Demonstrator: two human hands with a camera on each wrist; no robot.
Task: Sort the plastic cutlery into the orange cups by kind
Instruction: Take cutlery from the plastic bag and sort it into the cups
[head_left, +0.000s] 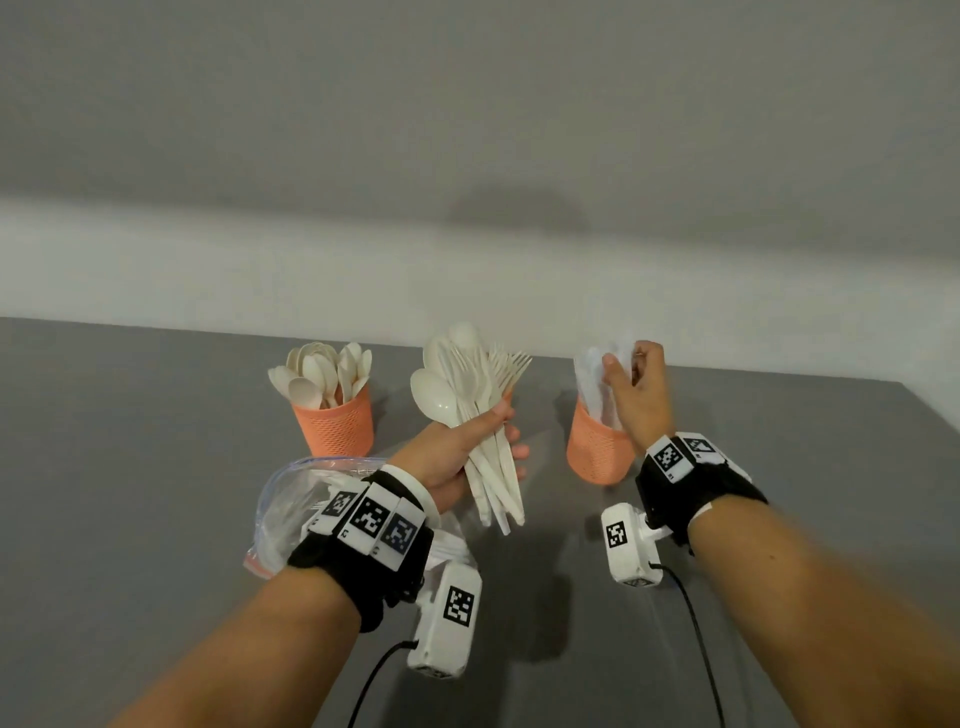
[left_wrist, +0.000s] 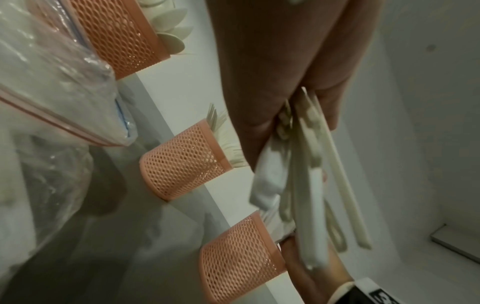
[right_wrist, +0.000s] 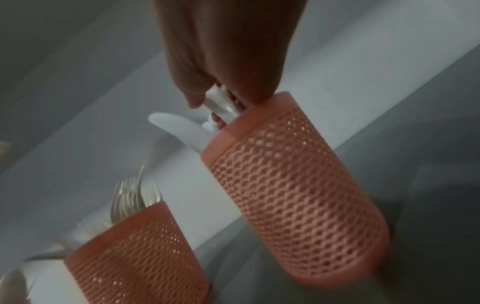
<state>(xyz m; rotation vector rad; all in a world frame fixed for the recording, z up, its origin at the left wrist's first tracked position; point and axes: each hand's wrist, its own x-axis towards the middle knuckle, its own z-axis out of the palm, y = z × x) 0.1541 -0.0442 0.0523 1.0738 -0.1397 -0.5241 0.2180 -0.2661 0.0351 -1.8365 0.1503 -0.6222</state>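
Three orange mesh cups stand in a row on the grey table. The left cup (head_left: 335, 423) (left_wrist: 116, 35) holds spoons. The middle cup (left_wrist: 182, 162) (right_wrist: 135, 253) holds forks and is mostly hidden behind my left hand in the head view. The right cup (head_left: 597, 452) (right_wrist: 293, 195) holds white knives. My left hand (head_left: 506, 434) grips a mixed bundle of spoons and forks (head_left: 467, 400) (left_wrist: 311, 185) above the table. My right hand (head_left: 626, 366) (right_wrist: 218, 102) pinches a white knife (right_wrist: 221, 107) at the rim of the right cup.
A clear zip bag (head_left: 288, 499) (left_wrist: 52, 82) with more cutlery lies on the table under my left wrist. The table's back edge runs along a white wall just behind the cups. Its right edge (head_left: 930, 410) is near the right cup.
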